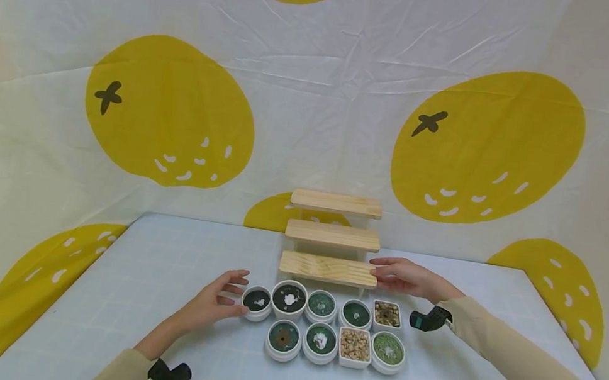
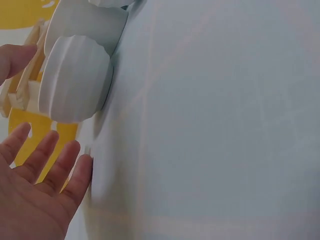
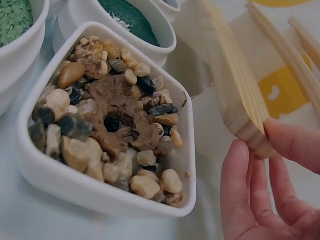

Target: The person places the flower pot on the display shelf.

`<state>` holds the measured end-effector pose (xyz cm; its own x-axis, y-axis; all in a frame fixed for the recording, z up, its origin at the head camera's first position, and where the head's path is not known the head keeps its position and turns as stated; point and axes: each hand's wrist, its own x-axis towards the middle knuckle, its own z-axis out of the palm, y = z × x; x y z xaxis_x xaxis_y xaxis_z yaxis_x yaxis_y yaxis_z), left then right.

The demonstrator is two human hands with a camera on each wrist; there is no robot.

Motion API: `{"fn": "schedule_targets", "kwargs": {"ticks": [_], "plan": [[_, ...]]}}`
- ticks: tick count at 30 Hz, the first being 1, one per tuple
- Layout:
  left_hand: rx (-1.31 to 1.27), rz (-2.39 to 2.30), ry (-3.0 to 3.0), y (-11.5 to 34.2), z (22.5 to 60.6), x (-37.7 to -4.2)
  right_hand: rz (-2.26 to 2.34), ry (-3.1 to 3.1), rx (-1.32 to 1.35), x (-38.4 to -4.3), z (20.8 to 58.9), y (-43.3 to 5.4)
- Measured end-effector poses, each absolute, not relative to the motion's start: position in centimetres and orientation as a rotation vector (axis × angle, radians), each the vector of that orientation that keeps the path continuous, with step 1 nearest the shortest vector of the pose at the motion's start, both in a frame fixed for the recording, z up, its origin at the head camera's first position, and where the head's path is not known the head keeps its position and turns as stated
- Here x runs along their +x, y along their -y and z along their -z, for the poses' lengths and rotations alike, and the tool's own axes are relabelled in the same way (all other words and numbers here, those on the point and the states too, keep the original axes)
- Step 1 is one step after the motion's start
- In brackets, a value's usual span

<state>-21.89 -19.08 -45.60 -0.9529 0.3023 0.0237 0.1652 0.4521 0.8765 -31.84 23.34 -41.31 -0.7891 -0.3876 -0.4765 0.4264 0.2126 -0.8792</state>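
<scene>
A three-tiered wooden display stand [image 1: 333,235] with pale boards stands at the back of the table. My right hand [image 1: 410,278] pinches the right end of its lowest board [image 3: 235,95], thumb on top and fingers beneath. In the right wrist view, a square white pot [image 3: 182,165] of pebbles, with a holed brown lump in the middle, stands beside that hand. My left hand [image 1: 213,301] is spread around the left side of a small round white pot [image 2: 75,80] with dark filling. Its fingers are loosely extended; whether the thumb touches the pot I cannot tell.
Several white pots stand in two rows before the stand, among them a dark-filled round one [image 1: 289,300], a pebble-filled square one [image 1: 355,346] and a green-filled one [image 1: 388,351]. A pale checked cloth [image 1: 98,291] covers the table. A fruit-print curtain [image 1: 324,123] hangs behind.
</scene>
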Motion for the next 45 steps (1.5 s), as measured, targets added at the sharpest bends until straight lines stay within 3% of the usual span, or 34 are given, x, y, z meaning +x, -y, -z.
{"fn": "schedule_targets", "kwargs": {"ticks": [18,45], "plan": [[0.687,-1.519,-2.501,18.9,46.0,-23.1,1.618,-1.823,0.053,-32.2,40.9,-22.8],[0.676,-1.600,-2.380,18.4,46.5,-22.6,1.646,-1.811,0.072,-31.6,41.3,-23.3]]}}
